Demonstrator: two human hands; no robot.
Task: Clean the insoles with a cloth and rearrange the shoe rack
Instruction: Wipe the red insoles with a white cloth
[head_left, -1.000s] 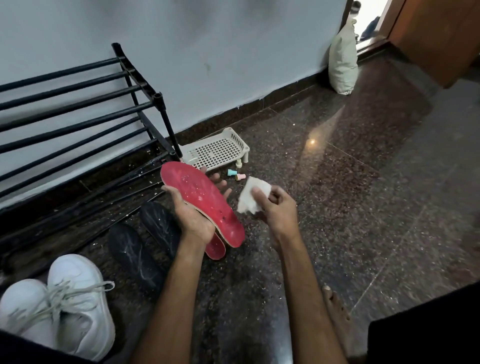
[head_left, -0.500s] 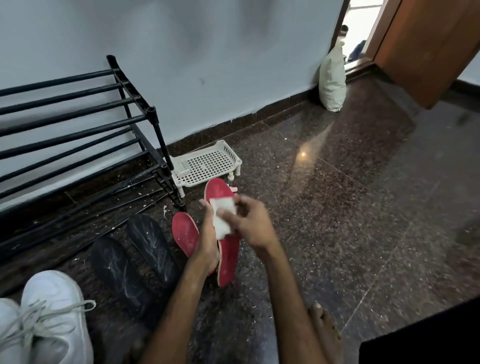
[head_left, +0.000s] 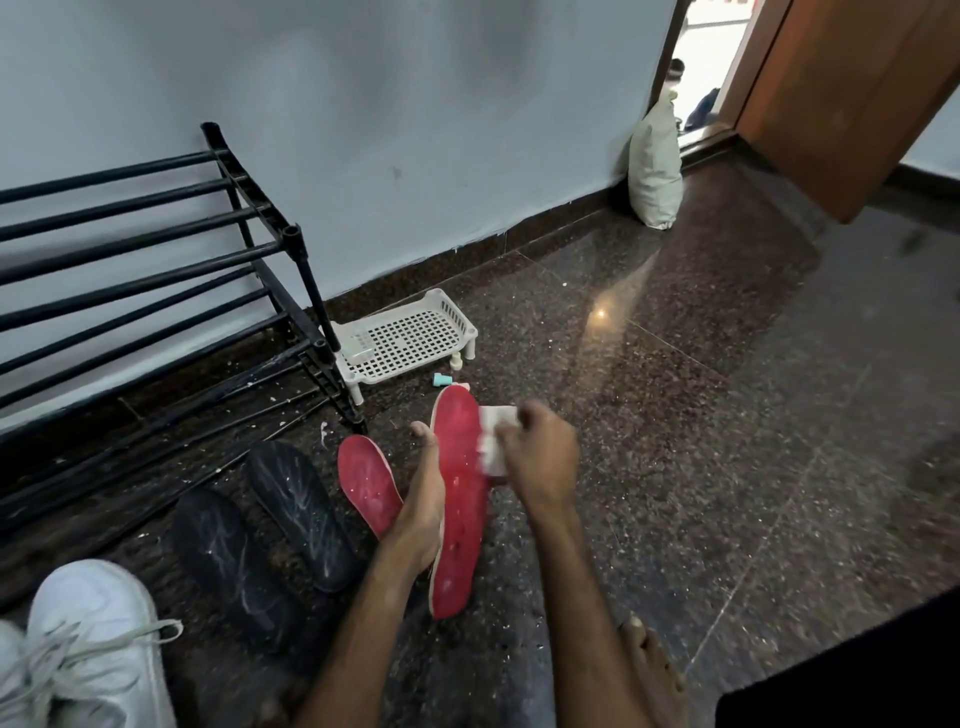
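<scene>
My left hand (head_left: 423, 512) holds a red insole (head_left: 460, 499) by its left edge, lengthwise above the floor. My right hand (head_left: 543, 457) presses a folded white cloth (head_left: 493, 441) against the insole's upper right side. A second red insole (head_left: 369, 486) lies on the floor just to the left. Two black insoles (head_left: 301, 514) (head_left: 228, 566) lie further left, both streaked with white marks. The black metal shoe rack (head_left: 156, 260) stands against the wall at the left with nothing on its bars.
A white pair of sneakers (head_left: 88, 649) sits at the bottom left. A white perforated plastic tray (head_left: 405, 332) stands beside the rack, with small coloured caps (head_left: 441, 379) near it. A white sack (head_left: 655, 171) leans by the doorway. My bare foot (head_left: 652, 675) rests at the bottom.
The held insole has turned from slanting to lengthwise. My right hand brought the cloth from beside the insole onto it and slid it to the upper right edge.
</scene>
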